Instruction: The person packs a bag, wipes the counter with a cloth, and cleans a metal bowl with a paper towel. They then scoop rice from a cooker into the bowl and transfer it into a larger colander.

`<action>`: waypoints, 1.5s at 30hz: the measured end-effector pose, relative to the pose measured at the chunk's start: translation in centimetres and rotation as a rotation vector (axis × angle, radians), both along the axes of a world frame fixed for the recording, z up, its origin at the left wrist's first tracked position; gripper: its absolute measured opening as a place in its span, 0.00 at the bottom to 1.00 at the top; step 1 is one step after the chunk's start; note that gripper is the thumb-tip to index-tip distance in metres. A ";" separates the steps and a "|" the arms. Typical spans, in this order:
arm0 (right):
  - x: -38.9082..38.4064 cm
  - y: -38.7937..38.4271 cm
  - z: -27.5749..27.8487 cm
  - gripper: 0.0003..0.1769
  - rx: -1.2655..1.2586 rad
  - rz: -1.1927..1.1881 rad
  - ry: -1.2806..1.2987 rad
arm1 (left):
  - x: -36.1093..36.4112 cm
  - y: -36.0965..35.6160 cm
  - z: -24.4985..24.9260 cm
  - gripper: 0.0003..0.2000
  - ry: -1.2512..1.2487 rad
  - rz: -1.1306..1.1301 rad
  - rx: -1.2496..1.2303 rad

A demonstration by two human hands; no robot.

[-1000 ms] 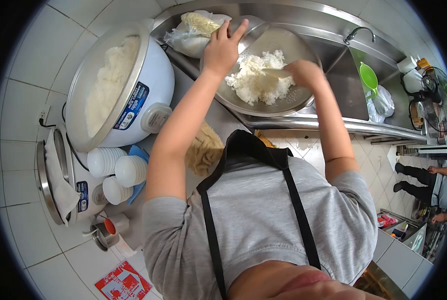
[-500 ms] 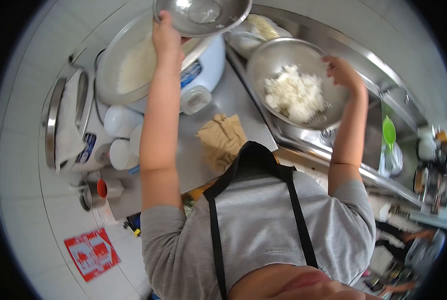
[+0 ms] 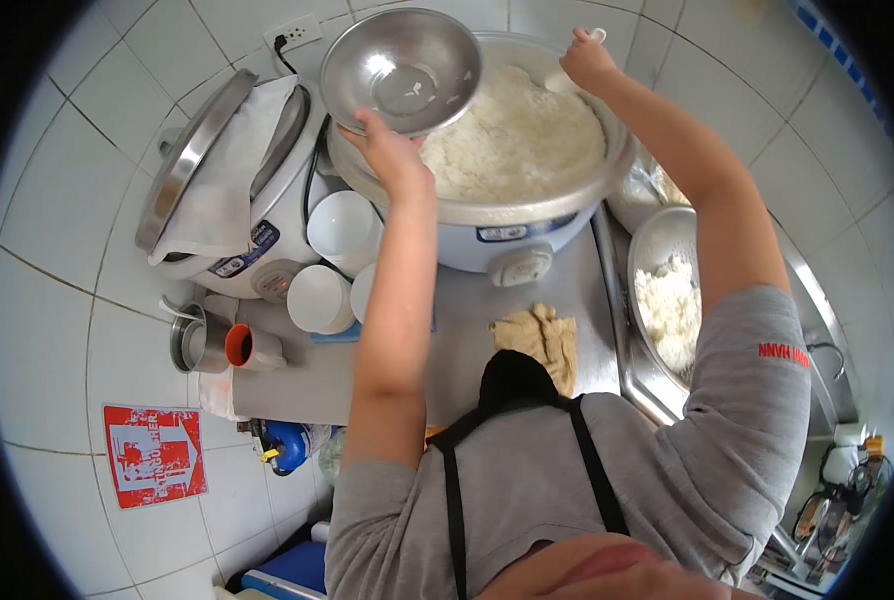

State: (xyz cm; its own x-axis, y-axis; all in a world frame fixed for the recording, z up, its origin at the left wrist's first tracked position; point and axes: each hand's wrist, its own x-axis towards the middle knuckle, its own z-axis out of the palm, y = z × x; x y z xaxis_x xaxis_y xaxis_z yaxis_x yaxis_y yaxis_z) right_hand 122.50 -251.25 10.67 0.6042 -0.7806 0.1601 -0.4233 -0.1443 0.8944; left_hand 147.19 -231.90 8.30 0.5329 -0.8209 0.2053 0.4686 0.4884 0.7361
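My left hand (image 3: 392, 155) grips the near rim of a metal bowl (image 3: 402, 72) with a few grains of rice in it. The bowl is tilted toward the camera, over the left edge of a large cooker (image 3: 447, 212) full of white rice (image 3: 527, 135). At the cooker's far right edge, my right hand (image 3: 589, 62) is closed around the handle of a white scoop (image 3: 564, 80), whose blade is near the rice. To the right, partly behind my right arm, sits a metal colander (image 3: 657, 240) with rice in it.
A second cooker (image 3: 292, 240) with its lid (image 3: 197, 150) and a white cloth stands at left. White bowls (image 3: 319, 299), an orange-lined cup (image 3: 239, 344) and a metal pot (image 3: 189, 345) are near it. A tan cloth (image 3: 547, 340) lies on the metal counter (image 3: 467, 350).
The view has turned toward the cooker. My right hand has moved from over the colander to the cooker and now holds the scoop. My left hand still holds the bowl.
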 end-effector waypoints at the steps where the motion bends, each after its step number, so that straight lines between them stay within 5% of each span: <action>1: 0.7 -0.2 -0.5 0.07 0.022 -0.037 0.076 | -0.6 0.0 -0.2 0.33 -0.034 0.064 -0.017; 4: -0.5 -1.5 0.2 0.05 0.165 -0.018 0.058 | -2.2 0.6 -1.0 0.32 -0.129 0.196 -0.067; 7: -4.9 -2.5 -0.4 0.05 0.383 0.089 -0.228 | -2.6 1.1 -0.7 0.31 -0.169 0.214 -0.147; 8: -3.9 -1.9 0.2 0.18 0.468 -0.135 -0.004 | -2.5 0.8 -0.9 0.31 -0.156 0.212 -0.149; 17: -4.4 4.6 0.1 0.15 0.589 -0.201 -0.209 | -2.6 1.2 -0.6 0.36 -0.256 0.256 -0.137; 20: -3.9 7.2 1.1 0.07 0.653 -0.206 -0.567 | -2.5 1.0 -0.3 0.32 -0.333 0.325 -0.174; 23: -4.1 9.5 -1.2 0.10 0.728 0.159 -0.685 | -2.4 0.8 -0.4 0.31 -0.404 0.367 -0.183; 24: -3.6 9.9 -1.2 0.09 0.768 0.281 -0.665 | -2.4 1.0 -0.6 0.31 -0.428 0.370 -0.179; 30: -0.2 12.2 0.7 0.05 0.901 0.049 -0.549 | -2.7 0.8 -0.5 0.30 -0.508 0.392 -0.109; 33: -0.8 11.6 -1.8 0.06 0.956 0.139 -0.717 | -2.9 0.7 -0.2 0.30 -0.479 0.383 -0.115; 39: 0.4 10.8 -2.3 0.08 1.055 0.060 -0.506 | -3.1 0.8 0.2 0.28 -0.561 0.424 -0.063; 45: -0.9 9.9 -2.3 0.12 1.303 0.094 -0.877 | -2.2 -0.1 0.7 0.26 -0.851 0.501 0.116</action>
